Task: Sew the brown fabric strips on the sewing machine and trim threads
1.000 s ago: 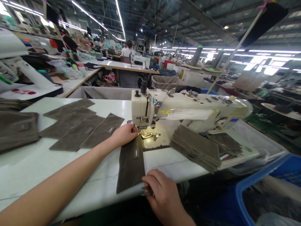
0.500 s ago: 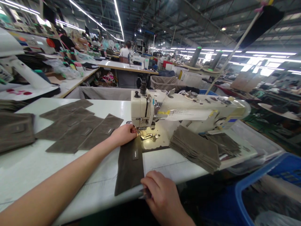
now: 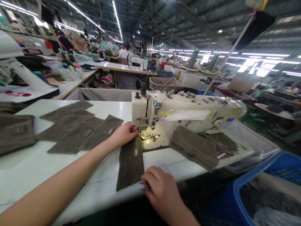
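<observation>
My left hand point(image 3: 125, 133) is closed at the far end of a dark olive fabric piece point(image 3: 130, 169), its fingertips close beside the needle area of a cream sewing machine point(image 3: 162, 105). The piece carries a small label point(image 3: 136, 153) and runs from the presser foot to the table's front edge. Low at that edge is my right hand point(image 3: 161, 188), its fingers curled round a small dark object point(image 3: 147, 185), mostly hidden and blurred. This hand is close to the cloth's near right corner; I cannot tell whether they touch.
Several labelled fabric pieces point(image 3: 87, 133) lie overlapping on the left, beside another stack point(image 3: 16, 130). A thick pile of matching cloth point(image 3: 192, 147) rests right of the needle plate. A blue basket point(image 3: 237, 191) stands at lower right. Farther back, a person point(image 3: 124, 52) sits near another machine.
The view has shifted slightly. The cloth's near end and my right hand appear a little farther up; my left hand stays beside the needle area.
</observation>
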`<action>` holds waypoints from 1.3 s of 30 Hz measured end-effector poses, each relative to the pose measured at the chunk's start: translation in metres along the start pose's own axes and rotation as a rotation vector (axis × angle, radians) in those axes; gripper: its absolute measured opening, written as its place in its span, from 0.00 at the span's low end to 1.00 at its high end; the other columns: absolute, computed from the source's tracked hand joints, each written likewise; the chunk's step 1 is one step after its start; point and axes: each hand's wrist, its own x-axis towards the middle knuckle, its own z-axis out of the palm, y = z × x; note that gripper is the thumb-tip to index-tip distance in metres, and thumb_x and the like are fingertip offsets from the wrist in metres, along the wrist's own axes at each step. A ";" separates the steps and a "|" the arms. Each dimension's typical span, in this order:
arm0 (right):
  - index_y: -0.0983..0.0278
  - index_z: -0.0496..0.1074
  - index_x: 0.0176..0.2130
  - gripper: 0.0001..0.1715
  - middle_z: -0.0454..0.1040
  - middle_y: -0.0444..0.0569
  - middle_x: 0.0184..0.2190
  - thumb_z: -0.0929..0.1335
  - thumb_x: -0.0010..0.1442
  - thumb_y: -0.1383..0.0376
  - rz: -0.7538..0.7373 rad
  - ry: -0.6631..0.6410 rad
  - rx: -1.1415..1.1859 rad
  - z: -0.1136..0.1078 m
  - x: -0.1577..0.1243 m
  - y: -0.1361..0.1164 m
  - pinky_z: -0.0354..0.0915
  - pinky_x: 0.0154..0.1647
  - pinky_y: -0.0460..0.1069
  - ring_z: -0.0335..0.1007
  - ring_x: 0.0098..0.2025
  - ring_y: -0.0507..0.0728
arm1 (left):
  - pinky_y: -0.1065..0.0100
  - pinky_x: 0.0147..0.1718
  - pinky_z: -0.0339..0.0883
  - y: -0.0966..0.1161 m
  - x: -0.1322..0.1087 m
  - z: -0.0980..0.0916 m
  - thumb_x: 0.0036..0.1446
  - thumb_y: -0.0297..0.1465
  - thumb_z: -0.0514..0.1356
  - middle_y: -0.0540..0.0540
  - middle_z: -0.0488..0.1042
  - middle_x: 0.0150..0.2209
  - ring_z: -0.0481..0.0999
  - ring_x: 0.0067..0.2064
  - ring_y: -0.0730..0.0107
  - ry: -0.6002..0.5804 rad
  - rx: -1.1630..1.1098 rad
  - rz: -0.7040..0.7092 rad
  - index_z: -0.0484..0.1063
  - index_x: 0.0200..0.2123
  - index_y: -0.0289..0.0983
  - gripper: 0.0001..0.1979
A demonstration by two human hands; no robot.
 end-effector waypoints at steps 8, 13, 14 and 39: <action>0.61 0.73 0.42 0.20 0.73 0.46 0.41 0.67 0.51 0.78 0.068 -0.022 0.114 -0.004 -0.001 -0.002 0.61 0.37 0.48 0.70 0.41 0.55 | 0.60 0.44 0.73 0.027 -0.106 -0.006 0.64 0.28 0.54 0.41 0.76 0.43 0.76 0.44 0.59 -0.017 -0.025 0.514 0.77 0.38 0.38 0.10; 0.58 0.72 0.50 0.27 0.72 0.47 0.45 0.66 0.52 0.76 0.070 -0.096 0.101 -0.010 -0.009 -0.002 0.64 0.40 0.50 0.70 0.43 0.57 | 0.59 0.48 0.76 0.014 -0.158 0.022 0.64 0.23 0.51 0.39 0.77 0.53 0.76 0.53 0.56 0.113 0.078 0.776 0.75 0.50 0.35 0.17; 0.58 0.71 0.52 0.29 0.72 0.48 0.46 0.65 0.52 0.76 0.059 -0.112 0.088 -0.011 -0.010 -0.002 0.64 0.41 0.50 0.70 0.44 0.57 | 0.59 0.49 0.75 0.010 -0.161 0.027 0.65 0.23 0.50 0.39 0.77 0.55 0.75 0.55 0.55 0.148 0.112 0.803 0.74 0.52 0.35 0.18; 0.58 0.73 0.50 0.26 0.71 0.47 0.46 0.65 0.54 0.76 0.053 -0.158 -0.015 -0.010 0.025 0.010 0.65 0.44 0.49 0.67 0.48 0.56 | 0.62 0.53 0.74 0.001 -0.122 0.010 0.69 0.30 0.51 0.41 0.79 0.51 0.78 0.53 0.60 0.136 0.098 0.824 0.76 0.51 0.36 0.15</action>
